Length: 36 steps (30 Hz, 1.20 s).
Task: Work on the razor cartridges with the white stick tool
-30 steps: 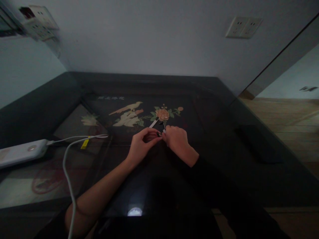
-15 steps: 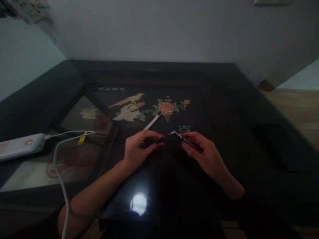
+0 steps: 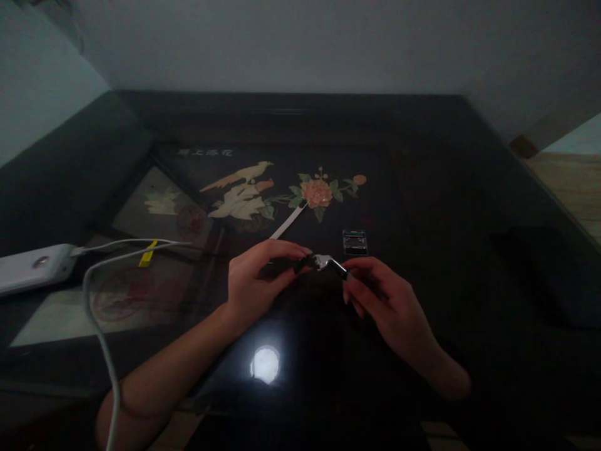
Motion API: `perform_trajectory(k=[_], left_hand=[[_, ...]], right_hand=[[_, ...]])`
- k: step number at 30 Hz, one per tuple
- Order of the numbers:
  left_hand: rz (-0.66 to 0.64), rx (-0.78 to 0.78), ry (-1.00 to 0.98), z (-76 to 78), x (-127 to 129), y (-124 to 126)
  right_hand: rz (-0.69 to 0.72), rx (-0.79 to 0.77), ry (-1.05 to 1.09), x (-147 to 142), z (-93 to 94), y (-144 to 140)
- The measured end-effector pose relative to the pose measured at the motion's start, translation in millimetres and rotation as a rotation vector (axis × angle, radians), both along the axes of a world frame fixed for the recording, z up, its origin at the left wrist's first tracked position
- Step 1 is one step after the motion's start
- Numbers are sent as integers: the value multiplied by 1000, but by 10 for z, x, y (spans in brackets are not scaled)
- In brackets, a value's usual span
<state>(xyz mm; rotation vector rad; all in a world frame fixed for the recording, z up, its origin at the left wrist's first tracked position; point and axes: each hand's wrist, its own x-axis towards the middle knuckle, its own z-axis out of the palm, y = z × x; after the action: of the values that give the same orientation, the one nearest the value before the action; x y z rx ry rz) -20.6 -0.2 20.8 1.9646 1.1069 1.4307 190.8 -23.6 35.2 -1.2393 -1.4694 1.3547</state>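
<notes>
My right hand (image 3: 382, 294) is closed around a razor handle (image 3: 335, 266), black with a bent silver neck whose end points left. In the fingertips of my left hand (image 3: 260, 272) is a small dark piece (image 3: 303, 262), which looks like a razor cartridge. The silver end of the handle meets this piece, but whether they are joined cannot be made out. Beyond my right hand, a small clear case (image 3: 354, 242) with dark contents lies on the table. A thin pale strip (image 3: 288, 222) with a dark tip lies behind my left hand.
The glossy dark table (image 3: 422, 188) has an inlaid bird and flower picture (image 3: 315, 193). At the left are a white power bank (image 3: 35, 269), a white cable (image 3: 98, 332) with a yellow tag (image 3: 148, 254). A dark flat object (image 3: 554, 275) lies at the right.
The gap between my hands has narrowed; the silver end of the razor handle now meets the dark piece. The clear case shows more fully. My head view has shifted slightly.
</notes>
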Motion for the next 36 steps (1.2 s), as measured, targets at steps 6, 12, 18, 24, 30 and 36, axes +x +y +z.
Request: perform_trajectory(k=[6,12,18,24,30,36], left_hand=[[-17,144,78,23,-26,14],[-58,267,115,39,-48,21],[-56,287,153,84,-42,12],[-63,309,181,107,-36,14],[-95,337,171,106,-40,22],[-96,362,170,104,-40,25]], right_hand=[[-8,98,-57,-40,-9,-34],[11,82,-32,-59,-19,-66],[25,52,-12,-83,-26,-83],[23,50,-19,-84,-40,-87],[10,101,-45,-73,-14,-70],[17,99,-53,-55,-10,-75]])
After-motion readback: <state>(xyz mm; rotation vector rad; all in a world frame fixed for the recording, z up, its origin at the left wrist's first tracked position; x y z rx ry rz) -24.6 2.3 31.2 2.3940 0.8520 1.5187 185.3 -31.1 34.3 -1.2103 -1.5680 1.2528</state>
